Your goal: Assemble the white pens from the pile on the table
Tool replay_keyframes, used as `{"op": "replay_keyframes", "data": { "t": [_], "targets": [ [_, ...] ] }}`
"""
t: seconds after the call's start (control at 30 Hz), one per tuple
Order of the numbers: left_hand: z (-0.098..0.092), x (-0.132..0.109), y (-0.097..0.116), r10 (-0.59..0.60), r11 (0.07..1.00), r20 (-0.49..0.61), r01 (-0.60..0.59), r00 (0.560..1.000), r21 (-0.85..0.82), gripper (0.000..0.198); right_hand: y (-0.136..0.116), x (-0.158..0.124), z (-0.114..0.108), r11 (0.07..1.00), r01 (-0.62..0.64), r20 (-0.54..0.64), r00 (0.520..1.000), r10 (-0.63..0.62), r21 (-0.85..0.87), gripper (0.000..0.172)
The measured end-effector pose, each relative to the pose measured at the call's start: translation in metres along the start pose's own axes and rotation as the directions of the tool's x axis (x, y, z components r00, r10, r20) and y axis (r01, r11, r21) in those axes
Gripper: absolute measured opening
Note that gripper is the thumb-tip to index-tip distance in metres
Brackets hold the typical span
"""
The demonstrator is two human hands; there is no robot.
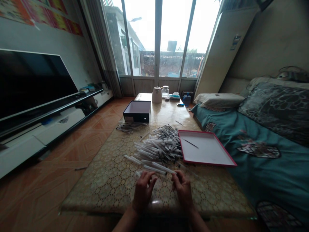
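Head view: left hand (143,190) and right hand (183,190) at the near edge of a heap of white plastic tubes (156,149)

Both hands are half open, with the fingers curved downward, and they are just in front of the heap. The fingertips are at some loose tubes (156,168) on its near edge, but I cannot tell if either hand really has hold of one. The heap lies on a patterned bench (96,190), and most of the tubes are together in it, crossing in many directions. Only a few things lie apart: a small bundle of darker tubes (129,128) to the left of the heap, and one thin dark rod (190,143) inside a white tray with a pink rim (210,151), just to the right of the heap. Behind the heap is an open black box (136,111), and I cannot see what is in it. Farther behind the heap are a white jug (156,95), a glass jar (165,91) and a blue bottle (186,100). A bed (265,161) is to the right of the heap, and a television (36,87) is to the left. The small label on the box (128,118) is too small to read, and no other writing is readable.
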State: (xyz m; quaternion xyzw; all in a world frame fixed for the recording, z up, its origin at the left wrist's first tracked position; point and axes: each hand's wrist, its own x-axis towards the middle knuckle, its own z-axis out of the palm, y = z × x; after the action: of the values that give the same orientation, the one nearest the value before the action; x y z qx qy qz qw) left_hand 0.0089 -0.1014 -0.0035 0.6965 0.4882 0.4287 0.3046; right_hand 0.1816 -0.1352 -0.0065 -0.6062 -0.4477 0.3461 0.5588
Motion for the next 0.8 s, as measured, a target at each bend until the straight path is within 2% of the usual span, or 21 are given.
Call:
{"op": "replay_keyframes", "data": {
  "t": [0.07,0.13,0.17,0.27,0.33,0.43,0.5,0.6,0.8],
  "targets": [
    [0.006,0.006,0.005,-0.218,0.939,0.008,0.212,0.976,-0.27,0.036,-0.004,-0.005,0.014,0.997,0.059,0.085,0.995,-0.054,-0.057,0.029],
    [0.011,0.012,0.006,-0.4,0.78,0.057,0.373,0.915,-0.502,0.044,-0.007,-0.007,0.026,0.975,0.164,0.154,0.978,-0.142,-0.146,0.027],
    [0.013,0.016,0.006,-0.458,0.696,0.085,0.417,0.885,-0.584,0.045,-0.009,-0.007,0.029,0.956,0.223,0.192,0.964,-0.186,-0.189,0.026],
    [0.014,0.025,-0.001,-0.542,0.514,0.104,0.427,0.834,-0.744,0.038,-0.011,0.003,0.034,0.894,0.34,0.269,0.926,-0.264,-0.293,0.025],
    [0.013,0.033,-0.007,-0.557,0.449,0.092,0.392,0.826,-0.803,0.035,-0.009,0.017,0.033,0.856,0.338,0.19,0.94,-0.284,-0.392,0.023],
    [0.01,0.049,-0.014,-0.545,0.414,0.076,0.346,0.835,-0.842,0.032,-0.004,0.041,0.031,0.765,0.267,0.039,0.952,-0.303,-0.586,0.012],
    [0.008,0.06,-0.016,-0.546,0.401,0.06,0.323,0.836,-0.857,0.033,-0.002,0.054,0.032,0.685,0.235,0.049,0.959,-0.28,-0.689,0.004],
    [0.005,0.067,-0.018,-0.574,0.382,0.029,0.299,0.818,-0.874,0.034,0.0,0.066,0.034,0.603,0.194,0.08,0.974,-0.21,-0.774,0.004],
    [0.001,0.039,-0.019,-0.595,0.358,0.057,0.328,0.802,-0.874,0.033,0.0,0.07,0.032,0.566,0.171,0.111,0.984,-0.139,-0.806,0.005]
  ]
}}
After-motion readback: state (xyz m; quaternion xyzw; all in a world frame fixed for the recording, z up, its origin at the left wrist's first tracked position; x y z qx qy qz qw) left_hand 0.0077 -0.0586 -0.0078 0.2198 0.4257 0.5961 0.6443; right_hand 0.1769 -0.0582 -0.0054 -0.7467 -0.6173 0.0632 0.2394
